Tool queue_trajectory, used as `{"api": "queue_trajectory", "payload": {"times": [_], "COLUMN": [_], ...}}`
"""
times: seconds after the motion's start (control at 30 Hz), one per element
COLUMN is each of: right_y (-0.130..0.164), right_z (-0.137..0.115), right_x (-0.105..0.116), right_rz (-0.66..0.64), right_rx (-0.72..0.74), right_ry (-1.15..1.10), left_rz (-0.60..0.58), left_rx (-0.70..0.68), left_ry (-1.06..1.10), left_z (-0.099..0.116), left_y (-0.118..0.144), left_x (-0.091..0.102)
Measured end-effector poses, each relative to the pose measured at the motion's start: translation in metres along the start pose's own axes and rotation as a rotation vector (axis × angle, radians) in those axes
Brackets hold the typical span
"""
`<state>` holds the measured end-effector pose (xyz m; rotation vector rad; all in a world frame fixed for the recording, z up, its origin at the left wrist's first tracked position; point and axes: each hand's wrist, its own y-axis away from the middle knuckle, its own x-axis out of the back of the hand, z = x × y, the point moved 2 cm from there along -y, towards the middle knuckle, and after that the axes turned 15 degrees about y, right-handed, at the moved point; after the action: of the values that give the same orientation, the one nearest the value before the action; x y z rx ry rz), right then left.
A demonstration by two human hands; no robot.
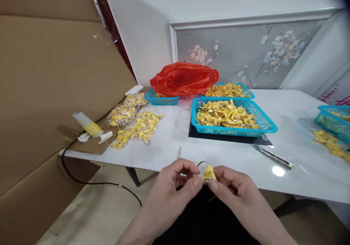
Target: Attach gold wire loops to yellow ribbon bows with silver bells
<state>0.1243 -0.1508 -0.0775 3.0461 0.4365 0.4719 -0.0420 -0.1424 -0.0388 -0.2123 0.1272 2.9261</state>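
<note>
At the near table edge, we pinch one small yellow ribbon bow with its thin wire loop between both hands: left hand closed on it from one side, right hand from the other. Judging by the scene, much is already made: loose bows lie on the white table, and the nearest turquoise basket is heaped. How many remain we cannot tell. A red plastic bag hides the back-left basket's contents, the baskets at right are cut off, and the bow's metal fitting is too small to make out.
</note>
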Motion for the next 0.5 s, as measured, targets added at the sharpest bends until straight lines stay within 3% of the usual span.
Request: {"api": "queue_trajectory", "payload": {"times": [0.2, 0.37, 0.5], "right_y": [-0.017, -0.028, -0.031], "right_z": [0.004, 0.009, 0.017], "right_x": [-0.009, -0.005, -0.009], "right_rz": [0.144, 0.158, 0.235], "right_rx": [-0.021, -0.038, -0.058], "right_ry": [0.074, 0.181, 0.157], "left_rz": [0.097, 0.275, 0.232], "left_rx": [-0.114, -0.326, -0.446], "left_ry": [-0.143, -0.369, -0.59], "left_z": [-0.008, 0.002, 0.026], "left_y": [-0.018, -0.058, -0.088], "left_x": [0.013, 0.069, 0.11]}}
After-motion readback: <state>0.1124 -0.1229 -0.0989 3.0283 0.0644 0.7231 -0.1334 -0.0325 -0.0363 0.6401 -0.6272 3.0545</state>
